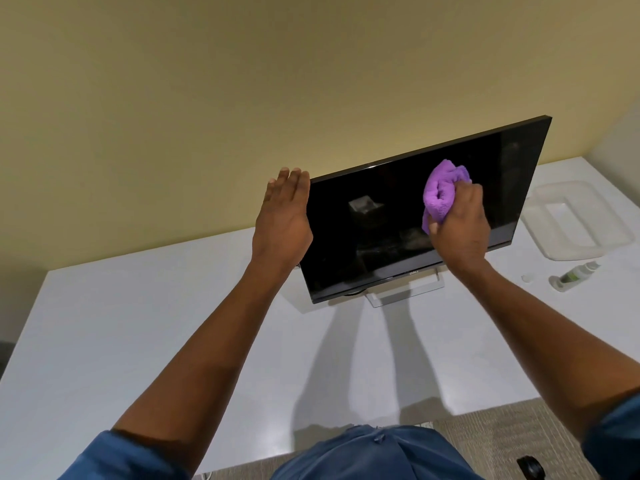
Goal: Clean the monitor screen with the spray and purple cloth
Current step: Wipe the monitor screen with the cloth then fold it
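Against the monitor screen, the right hand clenches the purple cloth to wipe, while the open left hand steadies the edge.

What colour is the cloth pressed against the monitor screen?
Purple; the cloth is bunched in the right hand, seen clearly in the head view.

My right hand is covering part of the purple cloth, and both are hiding a patch of the monitor screen. My left hand is blocking the monitor's left edge, so I cannot tell whether it is touching. The monitor is concealing most of its stand. The logo on the bottom bezel is showing too small to read clearly. The spray bottle label is blurring out. My sleeves are being cut off by the bottom edge.
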### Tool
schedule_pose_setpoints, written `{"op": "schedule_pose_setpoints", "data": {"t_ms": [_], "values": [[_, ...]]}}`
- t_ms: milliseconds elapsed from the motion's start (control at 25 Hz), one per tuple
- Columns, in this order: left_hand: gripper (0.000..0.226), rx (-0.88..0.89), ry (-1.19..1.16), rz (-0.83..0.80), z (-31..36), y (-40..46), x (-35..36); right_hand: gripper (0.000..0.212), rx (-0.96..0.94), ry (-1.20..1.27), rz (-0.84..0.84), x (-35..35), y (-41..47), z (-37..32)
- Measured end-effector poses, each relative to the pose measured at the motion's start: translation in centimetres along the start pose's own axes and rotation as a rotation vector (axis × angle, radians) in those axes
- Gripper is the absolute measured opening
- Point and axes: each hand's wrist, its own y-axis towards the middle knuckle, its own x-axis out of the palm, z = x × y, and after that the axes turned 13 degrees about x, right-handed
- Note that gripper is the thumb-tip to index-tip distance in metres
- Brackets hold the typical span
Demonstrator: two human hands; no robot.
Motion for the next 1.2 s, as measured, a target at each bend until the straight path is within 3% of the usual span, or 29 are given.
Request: {"op": "schedule_pose_setpoints", "data": {"t_ms": [200, 440, 600, 760, 960, 1120, 1200], "values": [[0.067, -0.006, 0.056, -0.085, 0.6, 0.1, -0.2, 0.064, -0.035, -0.016, -0.023, 3.5, -5.2, -3.4], [0.068, 0.001, 0.083, -0.100, 0.7, 0.1, -0.7, 0.050, -0.232, -0.040, -0.059, 7.1, -11.1, -5.8], [0.069, 0.006, 0.074, -0.110, 0.6, -0.1, -0.8, 0.049, -0.357, -0.065, -0.193, 8.4, -13.2, -5.3], [0.070, 0.015, 0.048, -0.133, 0.7, 0.2, -1.1, 0.047, -0.255, -0.069, -0.172, 8.4, -12.4, -4.4], [0.070, -0.007, 0.007, -0.154, 1.0, 0.8, -1.4, 0.068, -0.212, -0.194, -0.160, 5.7, -9.4, -2.2], [0.069, 0.029, -0.020, -0.147, 1.4, 1.1, -1.3, 0.042, 0.046, 0.002, -0.134, 2.5, -4.0, 1.7], [0.068, 0.051, -0.032, -0.150, 1.8, 1.4, -1.3, 0.039, 0.129, 0.014, -0.056, 1.3, -1.6, 3.7]]}}
